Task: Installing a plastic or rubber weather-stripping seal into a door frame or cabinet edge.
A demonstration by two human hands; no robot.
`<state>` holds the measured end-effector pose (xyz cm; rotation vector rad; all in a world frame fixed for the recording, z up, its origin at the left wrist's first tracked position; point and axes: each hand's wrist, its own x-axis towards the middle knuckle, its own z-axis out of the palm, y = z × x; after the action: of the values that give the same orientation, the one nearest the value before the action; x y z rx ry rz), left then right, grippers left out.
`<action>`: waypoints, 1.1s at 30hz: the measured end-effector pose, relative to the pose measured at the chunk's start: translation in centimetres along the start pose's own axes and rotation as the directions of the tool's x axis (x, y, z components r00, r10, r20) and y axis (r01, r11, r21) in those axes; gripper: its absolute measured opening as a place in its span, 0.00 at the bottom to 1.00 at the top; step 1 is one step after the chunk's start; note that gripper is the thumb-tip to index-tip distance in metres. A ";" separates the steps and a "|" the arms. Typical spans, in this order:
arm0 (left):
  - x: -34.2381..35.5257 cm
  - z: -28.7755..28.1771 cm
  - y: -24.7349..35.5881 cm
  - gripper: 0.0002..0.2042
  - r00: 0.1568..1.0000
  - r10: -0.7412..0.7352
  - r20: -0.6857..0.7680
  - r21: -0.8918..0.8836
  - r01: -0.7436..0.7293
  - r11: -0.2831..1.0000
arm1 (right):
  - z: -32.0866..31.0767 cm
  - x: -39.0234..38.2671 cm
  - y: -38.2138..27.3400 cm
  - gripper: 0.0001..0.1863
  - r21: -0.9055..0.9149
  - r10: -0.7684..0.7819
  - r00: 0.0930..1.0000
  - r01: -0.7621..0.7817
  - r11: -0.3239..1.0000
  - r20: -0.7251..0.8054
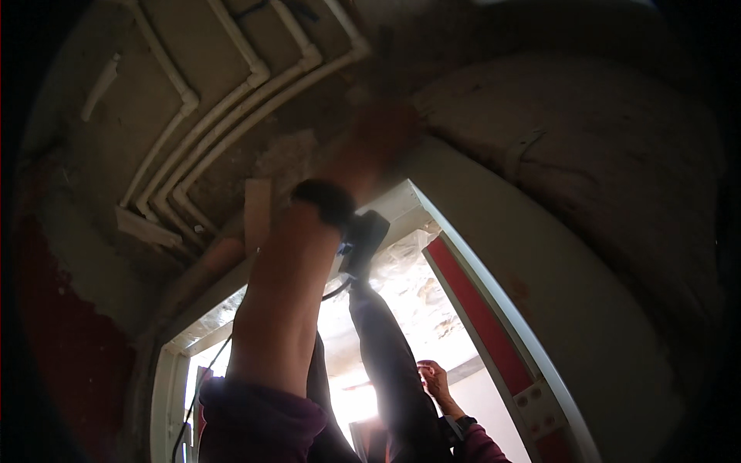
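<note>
My left arm rises from the lower left, a black band (pixel 328 199) around the wrist. My left hand (pixel 378 133) is blurred, up against the rough ceiling just above the white door frame (pixel 494 289); what it holds is unclear. A long dark tool (pixel 390 363) stands upright in the doorway, its black head (pixel 364 238) with a small blue part touching the frame's top edge. My right hand (pixel 434 382), low down and wearing a wrist watch, curls its fingers on the tool's side.
Several white conduits (pixel 231 116) run across the ceiling and bend down the left wall. A thin cable (pixel 202 386) hangs from the tool head toward the lower left. Red panels (pixel 478 316) line the frame's right side. Bright light fills the doorway.
</note>
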<state>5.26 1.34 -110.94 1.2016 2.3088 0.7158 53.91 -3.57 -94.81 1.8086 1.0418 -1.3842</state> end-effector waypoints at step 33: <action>-0.2 -3.2 1.5 0.12 0.823 -0.201 0.531 -0.815 0.432 -0.387 | 0.8 3.1 0.7 0.13 0.082 -0.006 1.000 0.006 0.997 0.001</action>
<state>4.39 1.07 -107.51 -0.3583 0.8473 1.6221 54.61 -3.91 -98.01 1.8642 1.0035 -1.4503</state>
